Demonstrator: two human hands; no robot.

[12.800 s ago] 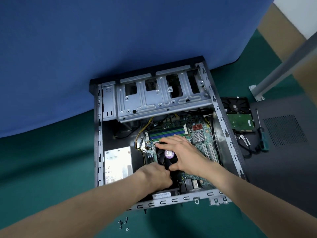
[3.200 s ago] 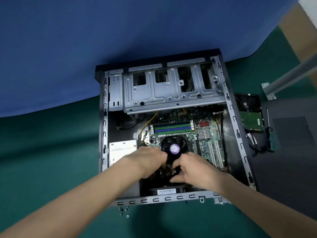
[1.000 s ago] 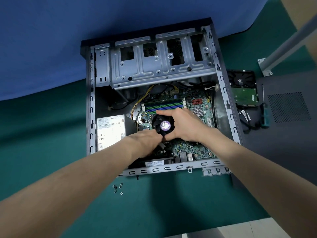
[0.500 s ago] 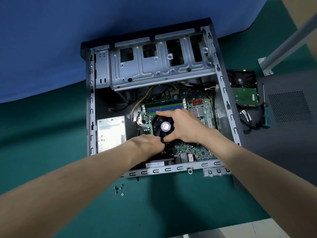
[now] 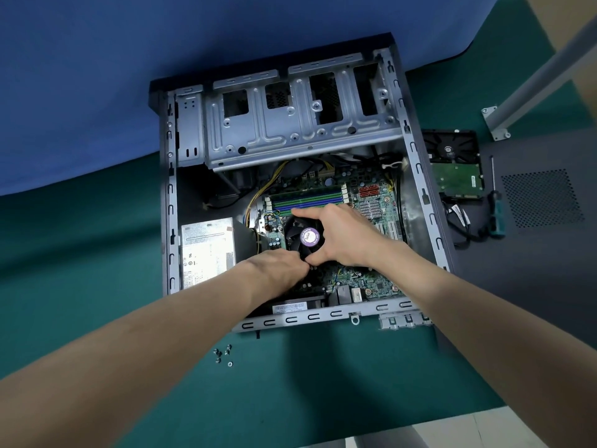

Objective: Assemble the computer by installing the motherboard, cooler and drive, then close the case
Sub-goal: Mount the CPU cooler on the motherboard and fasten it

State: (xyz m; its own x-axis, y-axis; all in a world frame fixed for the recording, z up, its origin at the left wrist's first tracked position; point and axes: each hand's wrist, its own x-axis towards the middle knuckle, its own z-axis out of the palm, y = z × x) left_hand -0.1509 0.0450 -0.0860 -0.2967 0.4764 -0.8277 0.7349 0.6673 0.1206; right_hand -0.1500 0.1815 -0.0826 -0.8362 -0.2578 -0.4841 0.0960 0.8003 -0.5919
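- The right grip [image 5: 342, 236] is clamped on the cooler [image 5: 295, 232]. Its forefinger hooks over the fan's upper edge and its thumb presses the lower edge.
- The left grip [image 5: 277, 265] is tucked against the cooler's lower left corner and touches the right thumb. Its fingers are hidden, so I cannot tell whether they are together or apart.
- Both grips sit as they did half a second ago. About three seconds ago the right one was lower, below the fan and next to the left.
- The cooler sits on the motherboard [image 5: 355, 279], mid-frame inside the open case [image 5: 423, 195].
- The drive [image 5: 455, 176] lies outside the case, at right of frame on the tabletop [image 5: 97, 253]. It is beside a screwdriver [image 5: 496, 215] and the dark side panel [image 5: 542, 202].
- Loose screws [image 5: 223, 355] lie below the case, as before.
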